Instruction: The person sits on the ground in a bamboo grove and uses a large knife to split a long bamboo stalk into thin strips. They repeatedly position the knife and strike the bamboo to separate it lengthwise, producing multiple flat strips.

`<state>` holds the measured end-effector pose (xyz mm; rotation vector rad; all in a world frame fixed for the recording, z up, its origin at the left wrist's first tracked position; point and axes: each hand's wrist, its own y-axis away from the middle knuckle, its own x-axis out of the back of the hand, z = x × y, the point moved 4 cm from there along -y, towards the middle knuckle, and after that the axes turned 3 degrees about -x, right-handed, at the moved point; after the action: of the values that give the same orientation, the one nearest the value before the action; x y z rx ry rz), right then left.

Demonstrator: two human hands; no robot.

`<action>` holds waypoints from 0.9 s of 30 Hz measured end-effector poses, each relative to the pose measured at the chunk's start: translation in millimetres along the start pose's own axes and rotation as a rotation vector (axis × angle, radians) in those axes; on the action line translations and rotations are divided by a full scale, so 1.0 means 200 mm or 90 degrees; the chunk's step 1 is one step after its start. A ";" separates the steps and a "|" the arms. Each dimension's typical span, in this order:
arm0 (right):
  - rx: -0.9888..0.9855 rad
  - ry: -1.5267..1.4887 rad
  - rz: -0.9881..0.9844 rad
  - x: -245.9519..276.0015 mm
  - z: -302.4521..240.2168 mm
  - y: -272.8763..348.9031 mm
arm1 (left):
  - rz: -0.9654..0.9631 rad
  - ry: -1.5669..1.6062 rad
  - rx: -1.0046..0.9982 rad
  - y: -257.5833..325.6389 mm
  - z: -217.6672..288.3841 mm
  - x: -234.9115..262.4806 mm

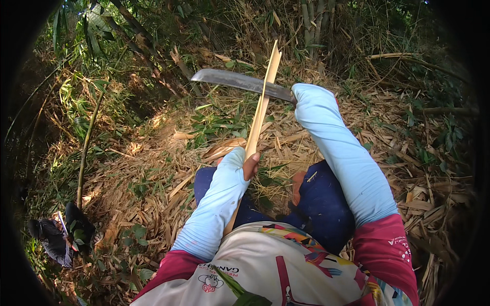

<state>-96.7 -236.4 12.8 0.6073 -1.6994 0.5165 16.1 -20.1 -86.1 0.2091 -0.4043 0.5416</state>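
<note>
My left hand (250,166), in a light blue arm sleeve, is closed round a long pale bamboo strip (259,116) in front of my body. The strip slants up and away, with two points at its far end, and its near end runs down past my forearm. My right hand (305,100), mostly covered by its sleeve, grips a machete whose handle is hidden. The dark, curved machete blade (224,78) points left and crosses the upper part of the strip. I cannot tell how deep the blade sits in the bamboo.
My bent knees (326,204) in dark blue trousers are below my arms. Dry bamboo leaves and sheaths (132,188) litter the ground. A thin upright stem (89,148) stands left, near a dark bag-like item (53,242) with a narrow blade-like object. Bamboo stalks (309,25) rise behind.
</note>
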 end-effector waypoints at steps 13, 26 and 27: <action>-0.286 -0.104 0.158 -0.09 0.74 -0.30 | -0.139 0.345 0.086 0.17 -0.12 0.11; 0.023 -0.498 0.207 -0.04 0.28 0.04 | -0.205 0.549 -0.114 -0.07 0.25 0.11; 0.044 -0.508 0.192 -0.05 0.23 0.07 | -0.201 0.553 -0.119 -0.08 0.27 0.11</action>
<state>-138.1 -254.2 -5.8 0.6543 -2.5631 0.5881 24.2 -39.6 -30.6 -0.1500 0.4199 0.2400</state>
